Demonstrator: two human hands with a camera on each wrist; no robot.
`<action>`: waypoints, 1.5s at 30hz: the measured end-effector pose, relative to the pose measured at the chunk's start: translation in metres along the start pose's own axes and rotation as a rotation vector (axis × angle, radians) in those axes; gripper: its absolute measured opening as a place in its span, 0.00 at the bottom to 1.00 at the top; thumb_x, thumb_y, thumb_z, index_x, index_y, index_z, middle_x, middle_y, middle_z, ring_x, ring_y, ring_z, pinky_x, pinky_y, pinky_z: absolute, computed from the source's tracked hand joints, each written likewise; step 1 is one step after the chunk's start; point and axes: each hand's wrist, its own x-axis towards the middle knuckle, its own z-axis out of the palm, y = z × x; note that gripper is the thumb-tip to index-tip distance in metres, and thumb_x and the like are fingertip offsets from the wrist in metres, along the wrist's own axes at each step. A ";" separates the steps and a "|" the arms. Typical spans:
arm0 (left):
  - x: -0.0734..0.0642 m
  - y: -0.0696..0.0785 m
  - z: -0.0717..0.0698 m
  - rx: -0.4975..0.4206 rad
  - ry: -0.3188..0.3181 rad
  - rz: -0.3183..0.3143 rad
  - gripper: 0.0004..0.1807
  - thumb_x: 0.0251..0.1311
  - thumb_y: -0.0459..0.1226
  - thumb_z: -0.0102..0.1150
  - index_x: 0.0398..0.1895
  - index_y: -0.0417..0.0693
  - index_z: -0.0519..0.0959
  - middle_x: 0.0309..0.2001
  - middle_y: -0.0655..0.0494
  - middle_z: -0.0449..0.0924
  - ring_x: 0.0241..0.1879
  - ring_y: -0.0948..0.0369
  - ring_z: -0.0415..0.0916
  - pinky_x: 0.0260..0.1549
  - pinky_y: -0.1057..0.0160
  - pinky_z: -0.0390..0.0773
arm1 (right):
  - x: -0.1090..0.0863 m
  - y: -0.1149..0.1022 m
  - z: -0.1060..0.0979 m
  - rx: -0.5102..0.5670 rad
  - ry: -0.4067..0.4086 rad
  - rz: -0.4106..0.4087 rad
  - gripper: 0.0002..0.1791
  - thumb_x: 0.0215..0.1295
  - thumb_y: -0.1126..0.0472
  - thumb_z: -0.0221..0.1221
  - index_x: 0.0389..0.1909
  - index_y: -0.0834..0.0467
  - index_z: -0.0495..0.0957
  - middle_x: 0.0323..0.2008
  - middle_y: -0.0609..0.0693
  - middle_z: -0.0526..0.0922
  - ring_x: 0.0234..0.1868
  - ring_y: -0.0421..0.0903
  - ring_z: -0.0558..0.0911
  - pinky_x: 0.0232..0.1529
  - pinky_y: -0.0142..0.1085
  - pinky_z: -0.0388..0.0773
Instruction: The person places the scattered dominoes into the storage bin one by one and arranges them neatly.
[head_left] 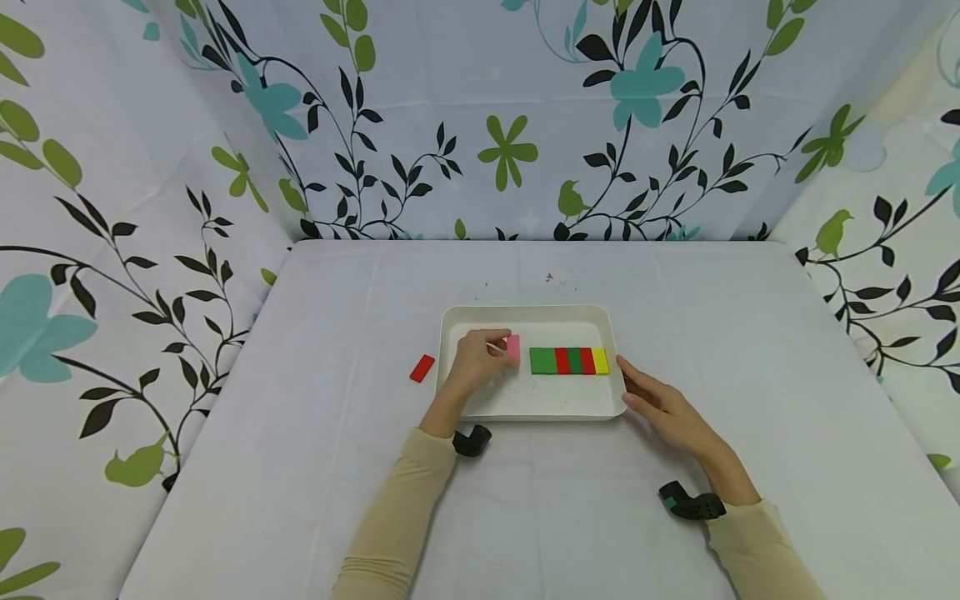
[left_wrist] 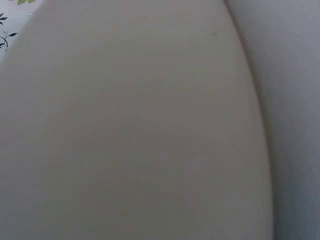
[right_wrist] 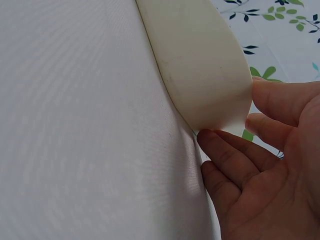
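Observation:
In the head view my left hand (head_left: 476, 365) reaches over the left half of a white tray (head_left: 525, 407) and pinches a small pink tile (head_left: 513, 347) at its top and bottom edges. To the right of that tile, a row of green, red and yellow tiles (head_left: 568, 361) lies side by side in the tray. My right hand (head_left: 667, 407) touches the tray's right side with extended fingertips. The right wrist view shows its fingertips (right_wrist: 207, 136) low on the tray's outer wall (right_wrist: 205, 65). A sleeve (left_wrist: 140, 120) fills most of the left wrist view.
A single red tile (head_left: 422, 368) lies on the white tablecloth (head_left: 360, 333), just left of the tray. Small dark specks (head_left: 550, 277) dot the cloth behind it. Leaf-patterned curtains (head_left: 450, 100) enclose the table at the back and sides.

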 end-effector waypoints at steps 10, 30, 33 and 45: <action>0.001 -0.002 0.008 0.029 -0.045 -0.023 0.31 0.48 0.28 0.70 0.60 0.41 0.77 0.44 0.47 0.82 0.38 0.57 0.78 0.31 0.68 0.74 | 0.001 -0.001 0.000 -0.001 0.001 -0.008 0.33 0.75 0.62 0.50 0.76 0.63 0.50 0.75 0.64 0.52 0.71 0.67 0.59 0.57 0.13 0.61; 0.002 0.001 0.019 0.079 -0.037 -0.018 0.29 0.47 0.26 0.71 0.58 0.39 0.79 0.36 0.49 0.80 0.33 0.61 0.72 0.32 0.69 0.72 | 0.000 -0.003 0.000 -0.004 0.002 0.003 0.33 0.74 0.62 0.50 0.75 0.63 0.51 0.74 0.65 0.53 0.71 0.67 0.59 0.56 0.13 0.61; 0.002 0.001 0.020 0.086 -0.030 -0.017 0.29 0.47 0.27 0.72 0.57 0.38 0.79 0.36 0.50 0.80 0.33 0.62 0.73 0.33 0.69 0.72 | 0.000 -0.004 -0.001 -0.002 0.001 0.001 0.33 0.74 0.63 0.50 0.75 0.63 0.51 0.74 0.65 0.53 0.71 0.67 0.59 0.57 0.13 0.61; 0.003 0.001 0.021 0.086 -0.037 -0.022 0.30 0.46 0.25 0.72 0.58 0.38 0.79 0.37 0.50 0.80 0.34 0.62 0.73 0.36 0.67 0.73 | 0.000 -0.004 0.000 0.011 0.000 -0.008 0.33 0.74 0.64 0.50 0.75 0.64 0.51 0.74 0.66 0.52 0.70 0.68 0.59 0.57 0.14 0.61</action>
